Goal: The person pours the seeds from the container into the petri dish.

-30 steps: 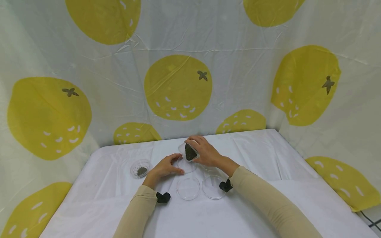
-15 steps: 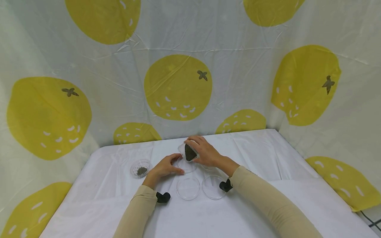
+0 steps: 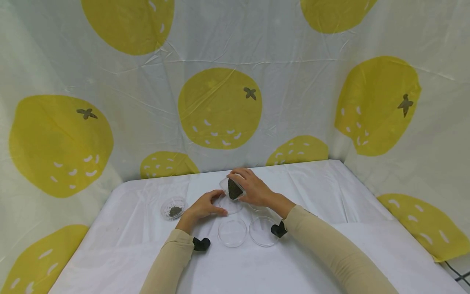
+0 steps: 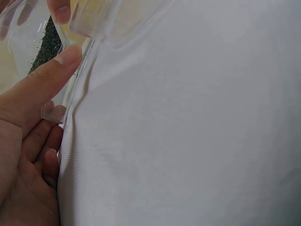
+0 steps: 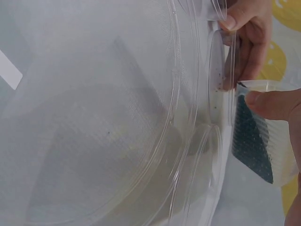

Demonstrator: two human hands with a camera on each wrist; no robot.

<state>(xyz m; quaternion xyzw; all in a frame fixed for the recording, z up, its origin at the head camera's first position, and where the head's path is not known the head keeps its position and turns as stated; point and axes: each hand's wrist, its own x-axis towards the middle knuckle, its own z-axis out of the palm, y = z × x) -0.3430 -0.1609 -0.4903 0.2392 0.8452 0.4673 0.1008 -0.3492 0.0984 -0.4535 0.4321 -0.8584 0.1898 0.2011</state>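
My right hand point(image 3: 254, 188) grips a clear plastic container point(image 3: 235, 188) of dark green-black granules, tilted above a clear petri dish point(image 3: 230, 206). In the right wrist view, the thumb lies along the container's point(image 5: 256, 139) side and the granules have slid towards its lower edge. My left hand point(image 3: 206, 205) holds that petri dish by its rim, thumb in front and fingers behind. The left wrist view shows the left thumb on the dish's edge point(image 4: 55, 113), with granules point(image 4: 47, 49) beyond. Whether granules are falling is too small to tell.
Left of the hands stands another petri dish point(image 3: 167, 216) with a small pile of granules. Two clear dishes point(image 3: 232, 233) sit nearer the front, one partly behind a black wrist mount point(image 3: 279, 229). Another dish point(image 3: 258, 208) shows partly under the right wrist. White cloth point(image 3: 323, 188) covers the table.
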